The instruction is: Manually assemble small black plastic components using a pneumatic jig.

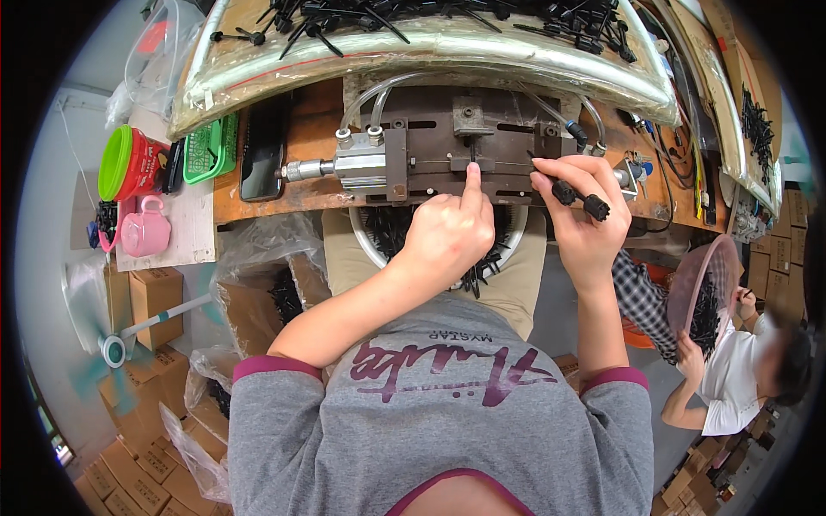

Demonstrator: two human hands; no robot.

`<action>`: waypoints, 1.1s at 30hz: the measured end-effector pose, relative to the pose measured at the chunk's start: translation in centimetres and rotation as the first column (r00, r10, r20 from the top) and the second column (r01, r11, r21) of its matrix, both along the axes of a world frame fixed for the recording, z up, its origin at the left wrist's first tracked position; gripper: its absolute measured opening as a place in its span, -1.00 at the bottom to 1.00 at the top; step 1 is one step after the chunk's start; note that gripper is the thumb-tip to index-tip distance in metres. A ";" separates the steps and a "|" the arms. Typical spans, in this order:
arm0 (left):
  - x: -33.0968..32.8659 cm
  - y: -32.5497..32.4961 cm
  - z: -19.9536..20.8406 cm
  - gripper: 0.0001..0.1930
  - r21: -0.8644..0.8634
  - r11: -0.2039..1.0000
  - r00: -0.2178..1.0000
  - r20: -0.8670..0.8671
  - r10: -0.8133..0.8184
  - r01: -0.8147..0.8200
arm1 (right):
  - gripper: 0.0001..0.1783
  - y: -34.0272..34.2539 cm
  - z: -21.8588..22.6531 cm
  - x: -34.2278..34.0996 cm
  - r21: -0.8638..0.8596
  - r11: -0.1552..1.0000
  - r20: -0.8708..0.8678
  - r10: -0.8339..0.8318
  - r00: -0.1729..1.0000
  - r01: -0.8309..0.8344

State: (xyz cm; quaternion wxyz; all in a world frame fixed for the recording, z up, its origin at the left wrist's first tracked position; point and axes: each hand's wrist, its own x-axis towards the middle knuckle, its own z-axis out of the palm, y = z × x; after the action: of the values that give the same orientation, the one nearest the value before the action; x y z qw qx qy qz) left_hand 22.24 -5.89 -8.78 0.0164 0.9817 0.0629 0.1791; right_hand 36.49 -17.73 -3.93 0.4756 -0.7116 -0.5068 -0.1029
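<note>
My left hand reaches over the front of a metal clamping fixture, its index finger stretched out and the other fingers curled under. That fingertip touches the lower end of a small dark part at the fixture's middle block. To the right, my right hand is closed on several black plastic stems with ribbed knob heads; a thin tip sticks out past its fingers toward the fixture. A white basin with many similar black parts rests in my lap, partly hidden by my left hand.
A pneumatic cylinder with clear hoses flanks the fixture. Behind it stands a plastic-wrapped tray of black parts. A phone, green basket and pink mug are left. A co-worker holds a pink basin at right.
</note>
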 end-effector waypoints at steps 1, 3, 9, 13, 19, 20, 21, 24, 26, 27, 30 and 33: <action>0.0 -0.1 0.0 -0.76 0.024 1.000 1.000 -0.007 0.009 -0.008 | -0.75 0.0 0.1 -0.1 0.004 1.000 0.010 -0.009 1.000 0.009; 0.0 -0.3 0.1 -0.76 0.073 0.997 0.999 -0.021 0.028 -0.026 | -0.74 0.1 0.0 -0.2 0.034 0.999 0.052 -0.013 0.999 0.011; -0.5 0.7 1.8 -0.73 -0.384 0.919 0.966 0.259 0.013 0.090 | -0.58 -0.6 -2.0 0.4 0.081 0.995 0.364 0.024 0.931 -0.058; -1.2 0.0 3.4 -0.69 -0.680 0.668 0.887 0.458 0.065 0.302 | -0.62 0.3 -1.9 -1.0 0.014 0.988 0.476 0.126 0.870 -0.151; -1.9 0.5 2.5 -0.71 -0.534 0.834 0.929 0.363 0.075 0.141 | -0.58 0.8 -2.4 -0.4 0.023 0.994 0.270 0.092 0.958 -0.102; -2.1 0.6 1.5 -0.71 -0.460 0.882 0.941 0.332 0.065 0.101 | -0.57 0.9 -2.6 -0.2 0.036 0.996 0.193 0.075 0.978 -0.084; -2.3 0.5 0.6 -0.70 -0.395 0.916 0.951 0.303 0.056 0.072 | -0.56 1.1 -2.2 -0.3 0.070 0.996 0.046 0.059 0.997 -0.062; -1.7 0.4 -0.9 -0.72 -0.205 0.978 0.968 0.251 0.026 0.027 | -0.59 0.5 -1.6 0.3 0.021 0.999 -0.082 0.035 0.996 -0.033; -1.1 0.6 -1.1 -0.71 -0.156 0.988 0.976 0.217 0.023 0.012 | -0.52 0.6 -0.8 -0.2 0.134 0.980 -0.208 0.174 0.963 -0.148; -1.0 0.8 -0.9 -0.70 -0.156 0.988 0.982 0.188 0.026 0.004 | -0.48 0.5 -0.5 -0.5 0.196 0.960 -0.264 0.248 0.932 -0.200; -0.7 0.8 -0.2 -0.68 -0.129 0.992 0.992 0.121 0.024 -0.009 | -0.46 -0.2 -0.3 -0.4 0.202 0.943 -0.362 0.322 0.875 -0.264; -0.7 0.9 0.3 -0.69 -0.100 0.995 0.997 0.071 0.012 -0.005 | -0.57 -0.6 -0.6 -1.1 0.236 0.953 -0.475 0.286 0.832 -0.193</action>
State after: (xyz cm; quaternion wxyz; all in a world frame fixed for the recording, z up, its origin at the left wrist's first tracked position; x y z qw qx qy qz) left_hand 21.56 -4.97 -8.44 0.0669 0.9723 0.0753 0.2110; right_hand 35.42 -18.30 -4.50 0.6619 -0.5990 -0.4390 0.1021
